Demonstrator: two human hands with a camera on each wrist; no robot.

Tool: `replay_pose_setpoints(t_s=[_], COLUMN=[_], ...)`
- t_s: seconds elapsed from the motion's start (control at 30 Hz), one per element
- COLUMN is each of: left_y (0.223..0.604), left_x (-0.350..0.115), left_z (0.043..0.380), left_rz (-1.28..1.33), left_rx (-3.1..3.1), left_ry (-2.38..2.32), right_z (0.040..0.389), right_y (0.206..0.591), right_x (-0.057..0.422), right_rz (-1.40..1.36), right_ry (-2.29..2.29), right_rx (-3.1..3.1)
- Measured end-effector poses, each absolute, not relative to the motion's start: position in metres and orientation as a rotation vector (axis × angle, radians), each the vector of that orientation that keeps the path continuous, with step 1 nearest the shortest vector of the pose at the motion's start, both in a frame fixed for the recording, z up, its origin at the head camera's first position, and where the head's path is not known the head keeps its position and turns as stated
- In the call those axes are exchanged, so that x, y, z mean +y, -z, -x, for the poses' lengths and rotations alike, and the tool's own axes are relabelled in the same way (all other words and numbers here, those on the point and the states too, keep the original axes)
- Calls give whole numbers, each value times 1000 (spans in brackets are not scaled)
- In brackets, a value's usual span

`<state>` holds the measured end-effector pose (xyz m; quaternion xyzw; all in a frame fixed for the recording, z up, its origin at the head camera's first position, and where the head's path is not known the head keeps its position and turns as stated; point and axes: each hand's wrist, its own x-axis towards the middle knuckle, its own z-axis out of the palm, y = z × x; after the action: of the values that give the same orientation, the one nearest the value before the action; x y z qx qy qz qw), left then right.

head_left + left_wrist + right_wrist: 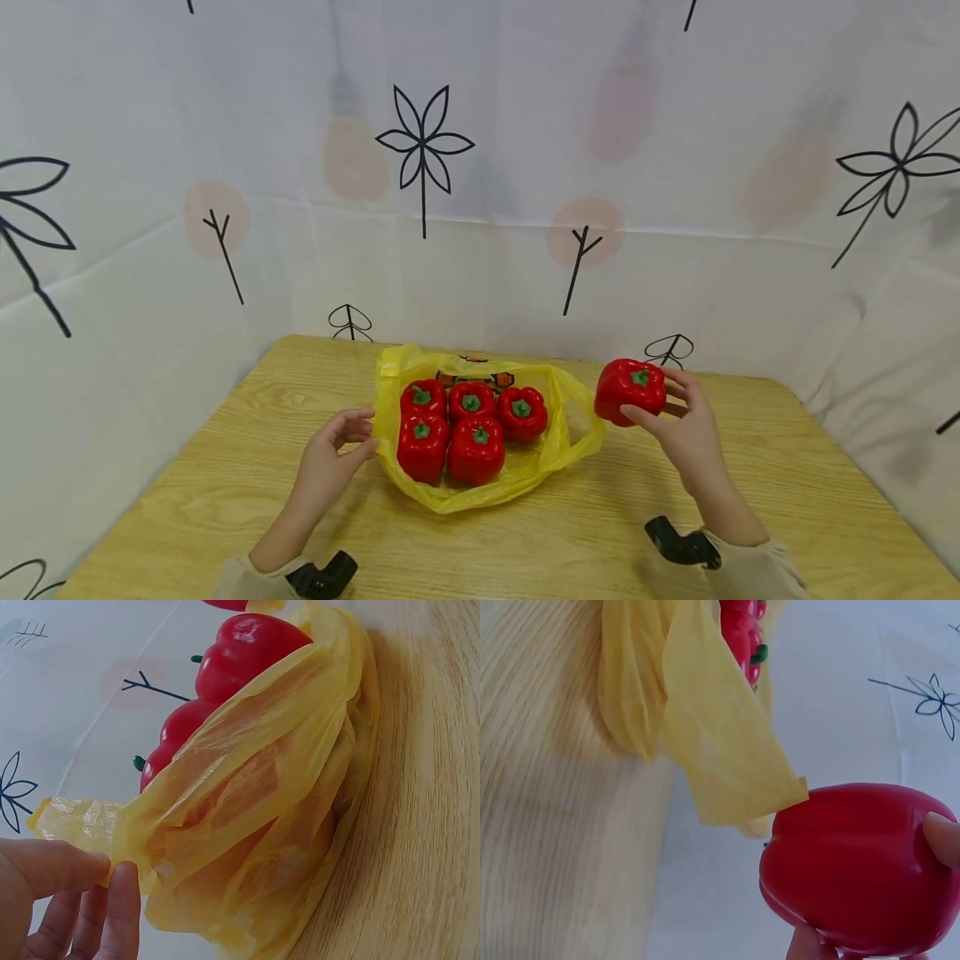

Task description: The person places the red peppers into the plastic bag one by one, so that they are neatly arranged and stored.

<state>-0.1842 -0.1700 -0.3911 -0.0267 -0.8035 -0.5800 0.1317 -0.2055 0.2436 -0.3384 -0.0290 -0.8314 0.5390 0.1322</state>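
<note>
A yellow plastic bag (517,492) lies spread with its mouth facing up on the table. Inside it sit several red bell peppers (476,451) with green stems, packed toward its left side. My left hand (335,454) pinches the bag's left edge between thumb and fingers, seen close up in the left wrist view. To the right of the bag, my right hand (686,433) grips one more red bell pepper (628,392) by its right side, held above the table. In the right wrist view that pepper (855,870) is beside the bag's handle (735,772).
The wooden table (562,550) extends around the bag. Behind it hangs a white cloth (510,275) printed with black flowers and pale spots. Dark wrist devices (682,546) sit at both sleeve cuffs.
</note>
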Motion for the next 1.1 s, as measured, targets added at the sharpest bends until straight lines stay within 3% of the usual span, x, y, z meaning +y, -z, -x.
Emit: replay_pose_setpoints(t_s=[1.1], left_y=[392], left_x=[-170], left_z=[184], left_rz=[90], left_rx=[-2325], left_ry=[1671], right_z=[185], right_y=[309], right_x=[197], right_rz=[-164], right_ry=[-1619], right_rx=[-2319])
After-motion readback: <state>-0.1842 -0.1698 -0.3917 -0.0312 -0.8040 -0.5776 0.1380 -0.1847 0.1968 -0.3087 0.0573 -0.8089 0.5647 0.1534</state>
